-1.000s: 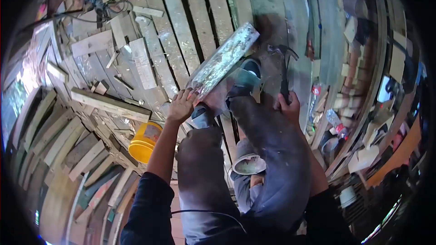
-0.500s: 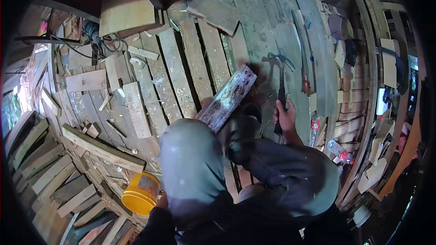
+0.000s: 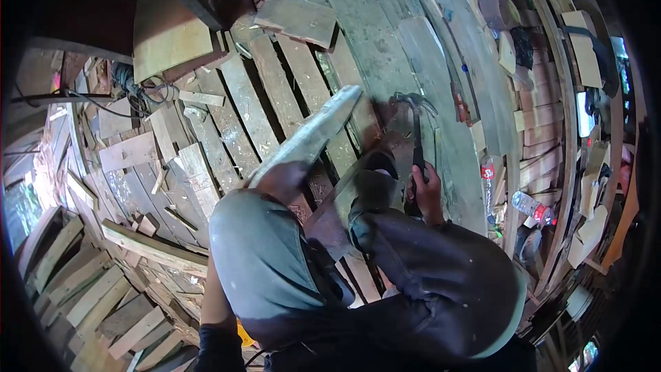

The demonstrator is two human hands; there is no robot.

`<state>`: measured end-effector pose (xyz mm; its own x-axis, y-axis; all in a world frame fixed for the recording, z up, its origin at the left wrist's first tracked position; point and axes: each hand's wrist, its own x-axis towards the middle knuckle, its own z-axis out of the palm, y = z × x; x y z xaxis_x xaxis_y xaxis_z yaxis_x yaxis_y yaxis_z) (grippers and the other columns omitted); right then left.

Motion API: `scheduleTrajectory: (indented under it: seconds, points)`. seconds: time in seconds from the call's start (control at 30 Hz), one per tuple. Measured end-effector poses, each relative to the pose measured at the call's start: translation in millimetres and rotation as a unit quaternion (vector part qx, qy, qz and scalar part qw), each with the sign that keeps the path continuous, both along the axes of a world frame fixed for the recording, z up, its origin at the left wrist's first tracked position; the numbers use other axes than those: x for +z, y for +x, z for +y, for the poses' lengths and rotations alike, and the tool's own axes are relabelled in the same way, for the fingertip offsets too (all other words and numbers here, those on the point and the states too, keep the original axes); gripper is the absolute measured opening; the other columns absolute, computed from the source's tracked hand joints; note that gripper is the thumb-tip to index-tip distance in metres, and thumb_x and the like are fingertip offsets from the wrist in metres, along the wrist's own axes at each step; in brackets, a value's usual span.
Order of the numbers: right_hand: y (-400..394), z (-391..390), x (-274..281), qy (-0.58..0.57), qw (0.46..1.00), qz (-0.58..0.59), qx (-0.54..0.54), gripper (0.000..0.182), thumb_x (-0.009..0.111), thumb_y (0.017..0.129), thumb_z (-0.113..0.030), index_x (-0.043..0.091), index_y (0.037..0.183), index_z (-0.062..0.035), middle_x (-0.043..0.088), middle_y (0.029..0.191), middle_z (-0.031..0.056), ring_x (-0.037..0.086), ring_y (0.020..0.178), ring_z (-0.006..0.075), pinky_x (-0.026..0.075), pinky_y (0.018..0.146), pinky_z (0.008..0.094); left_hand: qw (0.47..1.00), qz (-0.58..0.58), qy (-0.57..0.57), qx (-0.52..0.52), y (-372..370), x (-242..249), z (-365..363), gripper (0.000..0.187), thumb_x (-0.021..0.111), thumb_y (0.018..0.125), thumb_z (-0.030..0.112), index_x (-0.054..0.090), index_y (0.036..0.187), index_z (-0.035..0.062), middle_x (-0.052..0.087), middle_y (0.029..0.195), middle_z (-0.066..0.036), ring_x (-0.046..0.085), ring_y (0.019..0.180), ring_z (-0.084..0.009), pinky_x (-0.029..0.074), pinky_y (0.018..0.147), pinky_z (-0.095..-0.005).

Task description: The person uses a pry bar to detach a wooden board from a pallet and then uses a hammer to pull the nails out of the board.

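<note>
In my right hand (image 3: 425, 189) is a claw hammer (image 3: 417, 139), gripped by its dark handle with the head pointing away from me over the floor boards. A thick wood piece (image 3: 306, 136) slants across in front of my left knee, its near end beside the knee and its pale face showing. My left forearm (image 3: 216, 289) runs forward along the outer side of that knee. The knee hides my left hand and its fingers, so its hold on the wood cannot be made out.
Slatted boards (image 3: 251, 107) with dark gaps lie ahead. A loose short board (image 3: 297, 19) rests farther off. Plastic bottles (image 3: 530, 207) lie at right, stacked wood offcuts (image 3: 103, 300) at left. A yellow bucket (image 3: 244, 335) is mostly hidden beside my left leg.
The wood piece has shifted left and turned, showing a paler face. My left forearm has come forward past the knee. The hammer stays in my right hand, a little lower in view.
</note>
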<state>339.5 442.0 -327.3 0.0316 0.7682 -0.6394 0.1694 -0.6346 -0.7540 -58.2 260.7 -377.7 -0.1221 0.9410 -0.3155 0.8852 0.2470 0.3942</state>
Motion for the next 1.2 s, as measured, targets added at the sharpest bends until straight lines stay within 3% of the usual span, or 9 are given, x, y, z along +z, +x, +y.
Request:
scheduleTrajectory:
  seconds: [0.47, 0.53, 0.73, 0.8, 0.87, 0.93, 1.03, 1.13, 1.2]
  points:
    - [-18, 20, -10, -0.108, 0.983, 0.147, -0.030, 0.039, 0.057, 0.096, -0.016, 0.038, 0.129, -0.0136, 0.053, 0.079, 0.0046, 0.045, 0.047, 0.0103, 0.038, 0.039, 0.0263, 0.997, 0.023, -0.045, 0.050, -13, -1, 25, 0.113, 0.081, 0.059, 0.054, 0.027, 0.149, 0.0119, 0.042, 0.137, -0.019, 0.042, 0.123, -0.0399, 0.033, 0.102, -0.0516]
    - [-17, 25, -8, -0.092, 0.986, 0.137, 0.005, 0.051, 0.056, 0.096, -0.015, 0.032, 0.140, -0.0189, 0.051, 0.079, 0.0034, 0.043, 0.047, 0.0093, 0.037, 0.039, 0.0262, 0.996, 0.020, -0.035, 0.082, -13, -6, 22, 0.124, 0.086, 0.045, 0.048, 0.028, 0.149, 0.0170, 0.044, 0.136, -0.013, 0.041, 0.125, -0.0354, 0.033, 0.104, -0.0501]
    - [-7, 38, -15, -0.068, 0.986, 0.152, -0.026, 0.053, 0.053, 0.099, -0.023, 0.029, 0.145, -0.0222, 0.049, 0.074, 0.0034, 0.042, 0.047, 0.0088, 0.037, 0.039, 0.0263, 0.983, -0.084, -0.153, 0.051, -72, -6, 39, 0.101, 0.082, 0.064, 0.048, 0.034, 0.146, 0.0144, 0.046, 0.136, -0.016, 0.043, 0.127, -0.0376, 0.035, 0.105, -0.0497]
    - [-8, 41, -13, -0.091, 0.980, 0.142, -0.107, 0.044, 0.052, 0.099, -0.030, 0.036, 0.140, -0.0240, 0.049, 0.074, 0.0024, 0.040, 0.046, 0.0070, 0.036, 0.039, 0.0228, 0.912, -0.261, -0.289, -0.131, -131, -12, 79, 0.080, 0.074, 0.077, 0.049, 0.043, 0.140, 0.0112, 0.050, 0.137, -0.017, 0.047, 0.127, -0.0363, 0.037, 0.107, -0.0456]
    - [-8, 43, -21, -0.097, 0.978, 0.138, -0.122, 0.040, 0.053, 0.098, -0.035, 0.039, 0.134, -0.0231, 0.049, 0.074, 0.0027, 0.040, 0.045, 0.0068, 0.036, 0.039, 0.0227, 0.912, -0.159, -0.367, -0.092, -135, 50, 151, 0.067, 0.065, 0.085, 0.051, 0.050, 0.134, 0.0077, 0.052, 0.136, -0.017, 0.051, 0.124, -0.0333, 0.038, 0.107, -0.0400]
    - [-6, 44, -26, -0.077, 0.971, 0.172, -0.150, 0.038, 0.053, 0.098, -0.036, 0.040, 0.131, -0.0224, 0.049, 0.073, 0.0025, 0.040, 0.045, 0.0066, 0.035, 0.039, 0.0230, 0.952, -0.113, -0.275, -0.067, -113, 79, 194, 0.065, 0.057, 0.090, 0.053, 0.049, 0.135, 0.0069, 0.053, 0.134, -0.018, 0.055, 0.120, -0.0347, 0.041, 0.104, -0.0410]
    - [-6, 38, -28, -0.079, 0.977, 0.152, -0.127, 0.042, 0.053, 0.098, -0.033, 0.038, 0.136, -0.0236, 0.049, 0.073, 0.0022, 0.041, 0.046, 0.0071, 0.036, 0.039, 0.0227, 0.982, -0.165, -0.081, 0.037, -63, 30, 194, 0.062, 0.050, 0.093, 0.051, 0.044, 0.139, 0.0093, 0.057, 0.128, -0.018, 0.054, 0.118, -0.0337, 0.040, 0.103, -0.0415]
    - [-12, 27, -32, -0.114, 0.973, 0.179, -0.087, 0.052, 0.053, 0.098, -0.029, 0.030, 0.145, -0.0252, 0.050, 0.071, 0.0028, 0.043, 0.046, 0.0092, 0.038, 0.040, 0.0258, 0.981, 0.119, 0.078, 0.135, 30, -26, 166, 0.055, 0.046, 0.095, 0.045, 0.045, 0.139, 0.0127, 0.059, 0.120, -0.014, 0.050, 0.120, -0.0269, 0.029, 0.107, -0.0437]
    - [-21, 25, -29, -0.125, 0.978, 0.159, -0.046, 0.058, 0.053, 0.098, -0.025, 0.026, 0.149, -0.0246, 0.050, 0.071, 0.0024, 0.045, 0.046, 0.0094, 0.038, 0.040, 0.0257, 0.975, 0.134, 0.067, 0.165, 53, -53, 151, 0.051, 0.045, 0.094, 0.040, 0.047, 0.138, 0.0148, 0.057, 0.121, -0.012, 0.048, 0.121, -0.0247, 0.024, 0.108, -0.0448]
